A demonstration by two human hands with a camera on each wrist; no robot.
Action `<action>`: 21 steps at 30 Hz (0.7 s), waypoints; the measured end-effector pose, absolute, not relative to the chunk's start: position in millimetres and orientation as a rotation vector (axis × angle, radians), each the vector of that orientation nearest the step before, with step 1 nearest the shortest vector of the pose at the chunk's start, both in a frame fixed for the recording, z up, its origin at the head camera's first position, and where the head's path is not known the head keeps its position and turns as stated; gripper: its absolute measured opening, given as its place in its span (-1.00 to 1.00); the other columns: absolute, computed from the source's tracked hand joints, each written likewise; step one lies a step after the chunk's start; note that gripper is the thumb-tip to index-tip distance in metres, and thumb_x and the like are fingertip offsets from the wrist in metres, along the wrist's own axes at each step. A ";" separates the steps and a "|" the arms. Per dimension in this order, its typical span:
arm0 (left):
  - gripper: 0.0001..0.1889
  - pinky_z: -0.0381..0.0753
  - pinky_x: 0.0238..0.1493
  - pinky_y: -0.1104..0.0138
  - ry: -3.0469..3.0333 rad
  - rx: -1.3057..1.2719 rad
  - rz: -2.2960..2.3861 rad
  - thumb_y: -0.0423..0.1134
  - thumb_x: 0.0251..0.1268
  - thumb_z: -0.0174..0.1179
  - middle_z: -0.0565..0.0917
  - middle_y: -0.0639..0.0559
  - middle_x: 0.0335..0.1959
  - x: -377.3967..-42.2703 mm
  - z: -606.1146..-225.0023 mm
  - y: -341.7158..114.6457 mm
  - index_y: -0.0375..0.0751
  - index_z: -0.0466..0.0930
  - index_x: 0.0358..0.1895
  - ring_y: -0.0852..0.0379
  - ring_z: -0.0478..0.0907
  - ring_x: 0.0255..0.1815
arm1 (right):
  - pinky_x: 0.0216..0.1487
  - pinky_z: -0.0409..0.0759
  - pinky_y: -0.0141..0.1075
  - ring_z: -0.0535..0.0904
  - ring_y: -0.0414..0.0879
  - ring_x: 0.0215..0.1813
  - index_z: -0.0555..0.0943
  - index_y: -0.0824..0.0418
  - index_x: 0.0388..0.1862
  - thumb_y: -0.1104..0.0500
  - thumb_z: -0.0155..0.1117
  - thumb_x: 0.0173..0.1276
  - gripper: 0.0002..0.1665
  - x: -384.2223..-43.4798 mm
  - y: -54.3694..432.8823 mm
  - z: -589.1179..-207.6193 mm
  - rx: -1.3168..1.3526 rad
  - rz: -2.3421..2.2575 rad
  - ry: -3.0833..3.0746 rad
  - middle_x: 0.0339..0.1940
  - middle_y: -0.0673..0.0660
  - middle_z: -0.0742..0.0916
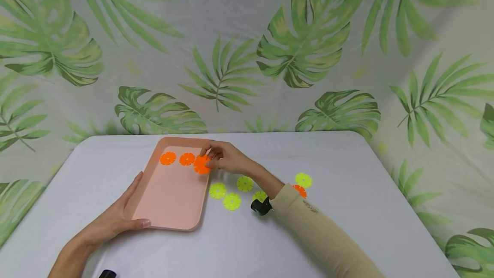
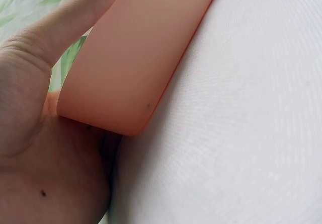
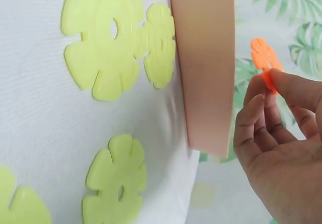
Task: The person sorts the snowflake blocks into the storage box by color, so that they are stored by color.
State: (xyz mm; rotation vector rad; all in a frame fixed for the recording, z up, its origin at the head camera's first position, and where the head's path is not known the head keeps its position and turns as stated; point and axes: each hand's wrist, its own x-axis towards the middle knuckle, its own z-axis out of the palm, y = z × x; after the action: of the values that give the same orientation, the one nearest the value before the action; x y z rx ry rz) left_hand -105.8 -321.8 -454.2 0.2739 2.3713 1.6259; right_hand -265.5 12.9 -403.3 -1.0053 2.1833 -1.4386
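My right hand (image 1: 227, 157) pinches an orange notched flower-shaped disc (image 1: 202, 165) between thumb and fingers, over the right rim at the far end of a pink tray (image 1: 170, 196). The same orange disc (image 3: 264, 58) stands tilted at the fingertips in the right wrist view. Inside the tray, near its far edge, lie two more orange discs, one at the left (image 1: 167, 158) and another beside it (image 1: 187, 159). My left hand (image 1: 112, 222) holds the tray's near left corner, thumb at the near rim and fingers along the left side.
Several yellow-green discs (image 1: 232, 201) lie on the white table (image 1: 347, 226) right of the tray. Past the right forearm are another yellow-green disc (image 1: 303, 180) and an orange disc (image 1: 299, 191), partly covered by the sleeve. A leaf-print cloth (image 1: 231, 12) hangs behind.
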 end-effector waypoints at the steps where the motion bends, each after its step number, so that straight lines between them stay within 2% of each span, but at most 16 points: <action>1: 0.24 -0.10 0.17 0.84 2.371 0.269 1.626 -0.29 0.25 0.40 -0.39 0.10 0.77 -105.4 -454.2 -321.9 0.36 -0.40 0.71 0.78 -0.21 0.49 | -0.13 0.55 -0.47 0.58 -0.07 -0.11 0.62 0.29 0.08 0.41 0.35 0.40 -0.70 -266.3 11.0 -404.6 -1.010 -1.431 2.190 0.04 0.28 0.70; 4: 0.23 -0.13 0.20 0.83 2.374 0.251 1.619 -0.28 0.25 0.41 -0.37 0.13 0.77 -104.9 -453.6 -322.1 0.38 -0.39 0.71 0.38 -0.33 0.67 | -0.08 0.56 -0.48 0.56 -0.11 -0.13 0.64 0.27 0.07 0.40 0.37 0.39 -0.71 -268.5 6.2 -407.1 -1.012 -1.403 2.220 0.02 0.22 0.70; 6: 0.23 -0.13 0.21 0.83 2.368 0.245 1.621 -0.28 0.25 0.40 -0.38 0.14 0.77 -105.7 -453.7 -322.5 0.38 -0.39 0.71 0.10 -0.37 0.71 | -0.07 0.55 -0.48 0.55 -0.13 -0.14 0.64 0.28 0.06 0.40 0.38 0.39 -0.71 -269.8 3.6 -408.2 -1.012 -1.384 2.241 0.01 0.21 0.70; 7: 0.23 -0.13 0.21 0.83 2.365 0.244 1.622 -0.28 0.25 0.40 -0.38 0.13 0.77 -106.1 -453.7 -322.8 0.37 -0.39 0.71 0.03 -0.39 0.71 | -0.07 0.55 -0.48 0.55 -0.13 -0.14 0.64 0.28 0.06 0.41 0.38 0.38 -0.71 -270.6 2.4 -408.4 -1.013 -1.376 2.250 0.01 0.20 0.70; 8: 0.24 -0.11 0.19 0.84 2.366 0.245 1.621 -0.29 0.25 0.40 -0.38 0.12 0.77 -106.7 -453.7 -323.2 0.37 -0.40 0.71 0.04 -0.39 0.71 | -0.07 0.55 -0.49 0.55 -0.14 -0.13 0.65 0.28 0.05 0.41 0.39 0.38 -0.71 -271.3 1.3 -408.4 -1.017 -1.364 2.265 0.01 0.20 0.70; 10: 0.24 -0.20 0.45 0.67 2.361 0.244 1.632 -0.30 0.24 0.41 -0.38 0.10 0.77 -107.8 -452.9 -323.8 0.38 -0.39 0.71 0.04 -0.40 0.71 | -0.06 0.56 -0.49 0.55 -0.14 -0.13 0.65 0.28 0.04 0.40 0.40 0.37 -0.72 -272.6 -0.7 -408.1 -1.029 -1.340 2.289 0.00 0.20 0.70; 12: 0.24 -0.25 0.51 0.60 2.369 0.238 1.629 -0.30 0.23 0.42 -0.38 0.09 0.77 -108.4 -452.5 -324.2 0.41 -0.38 0.70 0.03 -0.39 0.71 | -0.04 0.56 -0.49 0.56 -0.13 -0.12 0.65 0.28 0.03 0.41 0.40 0.37 -0.72 -274.0 -2.3 -407.7 -1.036 -1.312 2.312 -0.01 0.20 0.71; 15: 0.25 -0.27 0.50 0.61 2.385 0.246 1.623 -0.30 0.22 0.42 -0.37 0.07 0.77 -108.1 -451.8 -324.4 0.41 -0.38 0.70 -0.09 -0.38 0.70 | -0.03 0.58 -0.49 0.57 -0.13 -0.11 0.66 0.27 0.01 0.41 0.40 0.36 -0.73 -276.5 -5.6 -408.0 -1.036 -1.257 2.336 -0.02 0.18 0.71; 17: 0.25 -0.14 0.23 0.83 2.386 0.252 1.619 -0.30 0.23 0.41 -0.37 0.08 0.77 -107.5 -452.3 -324.4 0.40 -0.39 0.71 -0.11 -0.37 0.70 | -0.06 0.57 -0.49 0.57 -0.13 -0.12 0.66 0.25 -0.01 0.42 0.40 0.35 -0.74 -278.1 -8.3 -408.9 -1.024 -1.207 2.353 -0.06 0.17 0.71; 19: 0.24 -0.13 0.20 0.84 2.377 0.260 1.627 -0.31 0.24 0.41 -0.38 0.08 0.77 -107.3 -452.9 -324.3 0.37 -0.40 0.71 -0.01 -0.37 0.71 | -0.11 0.56 -0.49 0.56 -0.14 -0.15 0.67 0.23 -0.04 0.43 0.39 0.34 -0.75 -279.5 -11.5 -409.5 -1.017 -1.146 2.374 -0.12 0.14 0.72; 21: 0.24 -0.11 0.20 0.83 2.364 0.258 1.634 -0.31 0.25 0.40 -0.38 0.10 0.77 -107.3 -453.8 -323.9 0.36 -0.40 0.71 0.29 -0.36 0.69 | -0.15 0.54 -0.50 0.56 -0.16 -0.18 0.69 0.20 -0.07 0.43 0.40 0.33 -0.75 -280.9 -14.6 -410.7 -1.015 -1.076 2.399 -0.18 0.10 0.71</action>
State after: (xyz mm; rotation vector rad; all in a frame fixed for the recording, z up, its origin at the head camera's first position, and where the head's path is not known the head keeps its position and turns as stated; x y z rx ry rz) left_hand -107.3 -323.9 -453.8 0.2583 2.3641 1.6344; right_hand -280.9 -14.6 -410.7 -1.0152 2.3992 -1.0765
